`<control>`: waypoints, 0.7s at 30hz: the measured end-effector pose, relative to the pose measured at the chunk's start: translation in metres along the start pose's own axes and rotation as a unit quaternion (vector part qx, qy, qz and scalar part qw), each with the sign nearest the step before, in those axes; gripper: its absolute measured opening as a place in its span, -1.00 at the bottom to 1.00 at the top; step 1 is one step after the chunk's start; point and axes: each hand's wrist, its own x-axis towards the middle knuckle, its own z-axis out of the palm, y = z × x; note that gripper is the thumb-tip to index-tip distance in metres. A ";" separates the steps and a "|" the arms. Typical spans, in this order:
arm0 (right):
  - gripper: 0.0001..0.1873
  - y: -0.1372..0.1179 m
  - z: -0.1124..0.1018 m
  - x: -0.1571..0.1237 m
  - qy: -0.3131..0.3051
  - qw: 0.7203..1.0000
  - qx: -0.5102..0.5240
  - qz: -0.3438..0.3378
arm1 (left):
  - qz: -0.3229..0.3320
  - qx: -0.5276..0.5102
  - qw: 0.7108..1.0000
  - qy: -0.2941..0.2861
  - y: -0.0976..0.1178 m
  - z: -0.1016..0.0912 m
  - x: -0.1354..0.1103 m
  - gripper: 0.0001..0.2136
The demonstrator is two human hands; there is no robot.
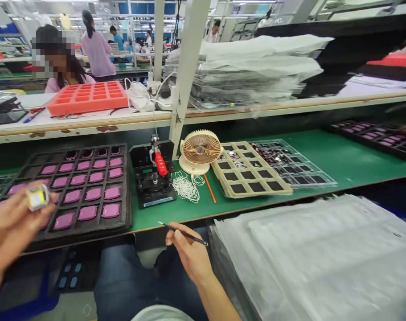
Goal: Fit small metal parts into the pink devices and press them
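My left hand (9,225) is raised at the lower left, fingers closed around a small square part (37,196) with a yellowish face. It hovers over the front left corner of a black foam tray (126,187) filled with several purple parts (93,194). My right hand (189,255) rests low in front of the bench edge, pinching thin dark tweezers (183,233) that point left. Behind it on the green mat stands a black press jig with a red handle (154,174).
A small beige fan (199,151), a pile of white rings (186,187), an orange stick (210,188), a beige compartment tray (251,178) and a clear tray (291,167) sit on the green bench. Stacked plastic bags (323,254) lie at right. A person sits behind an orange tray (88,96) on the shelf.
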 end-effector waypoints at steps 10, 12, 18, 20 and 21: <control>-0.79 -0.024 0.001 -0.019 -0.004 0.954 -0.197 -0.228 | -0.047 -0.369 0.893 -0.251 0.003 0.126 -0.154 -0.45; -0.68 -0.028 -0.001 -0.026 -0.023 0.925 -0.261 -0.274 | -0.027 -0.365 0.900 -0.237 0.003 0.134 -0.158 -0.51; -0.49 -0.023 0.002 -0.033 -0.105 0.881 -0.330 -0.322 | 0.013 -0.285 0.930 -0.231 -0.003 0.137 -0.157 -0.65; -0.48 -0.019 0.003 -0.031 -0.112 0.879 -0.332 -0.324 | 0.010 -0.280 0.932 -0.232 -0.004 0.135 -0.158 -0.66; -0.48 -0.018 0.003 -0.030 -0.115 0.879 -0.332 -0.323 | 0.008 -0.279 0.932 -0.231 -0.004 0.134 -0.158 -0.66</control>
